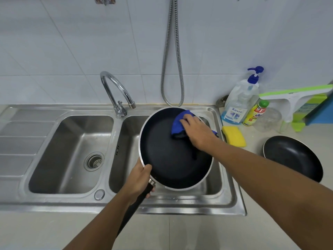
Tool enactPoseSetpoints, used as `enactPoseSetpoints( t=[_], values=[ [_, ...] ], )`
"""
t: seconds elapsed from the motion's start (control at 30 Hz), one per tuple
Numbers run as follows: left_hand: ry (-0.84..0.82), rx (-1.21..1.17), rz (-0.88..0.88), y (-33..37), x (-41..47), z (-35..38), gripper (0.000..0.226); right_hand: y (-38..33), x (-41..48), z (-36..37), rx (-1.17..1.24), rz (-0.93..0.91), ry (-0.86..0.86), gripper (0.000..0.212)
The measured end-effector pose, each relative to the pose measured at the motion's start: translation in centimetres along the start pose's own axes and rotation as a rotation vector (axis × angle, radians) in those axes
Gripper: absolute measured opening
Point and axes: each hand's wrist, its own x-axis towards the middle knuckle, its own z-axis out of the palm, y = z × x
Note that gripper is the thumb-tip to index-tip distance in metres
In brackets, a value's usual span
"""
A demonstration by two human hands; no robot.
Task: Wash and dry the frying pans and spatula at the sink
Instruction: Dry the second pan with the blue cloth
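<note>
A large black frying pan (162, 154) with a silver rim is held tilted over the right basin of the steel sink (232, 192). My left hand (139, 179) grips the pan where its black handle joins the rim, thumb on the rim. My right hand (197, 131) presses a blue cloth (177, 123) against the pan's inner surface near its far edge. A second, smaller black frying pan (292, 156) lies on the counter to the right of the sink. No spatula is in view.
A curved chrome tap (117, 91) stands between the two basins; the left basin (72, 152) has a drain strainer. A yellow sponge (234, 136), a pump soap bottle (240, 100), a small yellow bottle (255, 112) and a green squeegee (295, 94) sit at the right. A metal hose (173, 56) hangs on the tiled wall.
</note>
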Motion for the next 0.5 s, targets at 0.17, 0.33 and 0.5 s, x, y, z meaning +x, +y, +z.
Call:
enactPoseSetpoints(
  t=[0.17,0.33,0.5],
  values=[
    [0.025,-0.072,-0.019,-0.3,0.9,1.0,0.030,-0.1,-4.3,-0.1,0.053,0.209,-0.349,0.039],
    [0.052,-0.083,-0.026,0.0,1.6,3.1,0.030,-3.5,-7.4,1.0,0.604,0.059,-0.544,0.015],
    [0.037,-0.057,-0.006,0.9,2.0,3.3,0.029,-3.9,-7.4,1.7,0.762,0.018,-0.376,0.013]
  ],
)
